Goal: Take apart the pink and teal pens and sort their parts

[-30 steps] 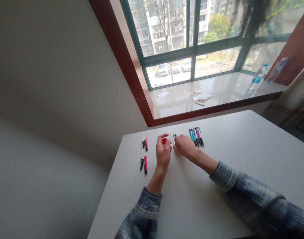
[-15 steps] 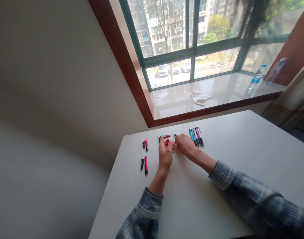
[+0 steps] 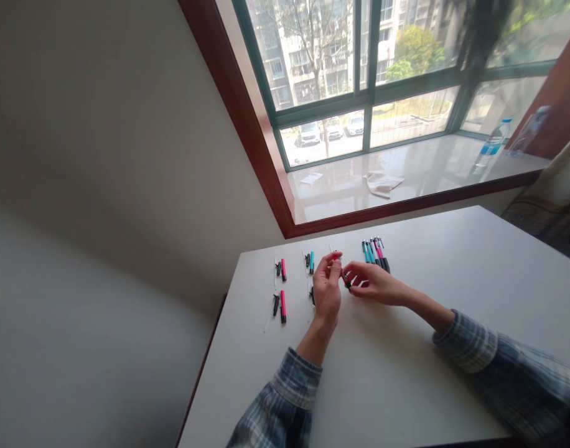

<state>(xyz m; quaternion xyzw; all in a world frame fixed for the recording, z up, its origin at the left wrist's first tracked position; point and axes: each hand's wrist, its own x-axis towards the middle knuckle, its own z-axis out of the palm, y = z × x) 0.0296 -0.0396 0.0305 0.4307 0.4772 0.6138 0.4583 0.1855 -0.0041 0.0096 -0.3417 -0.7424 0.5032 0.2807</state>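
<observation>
the slim red pen body (image 3: pixel 345 278) is the weak spot here: it sits pinched between both hands, and if the pinch slips or a twist comes too hard, it could drop and roll across the white table (image 3: pixel 476 280) into the laid-out parts, or a small piece could spring loose and be lost. the left hand (image 3: pixel 326 292) has its fingers closed around the upper end of that body, and the right hand (image 3: pixel 373 285) holds the dark lower end between thumb and forefinger, so both grips are closed on it, though the fingers hide much of it. all this happens just beside the bunch of whole pens (image 3: pixel 374 254), on its left and nearer the person. a careless sweep of the left wrist could also knock the loose pieces nearby, and the thin sticks would be the easiest to shift. the bunch looks like four pens, teal and pink, but their overlapping tips leave that count uncertain. further left of the bunch lie one teal barrel (image 3: pixel 311 262), two pink barrels (image 3: pixel 284 269), four black pieces (image 3: pixel 278 269) and at least four thin white sticks (image 3: pixel 274 272), likely refills, too faint to count surely.
</observation>
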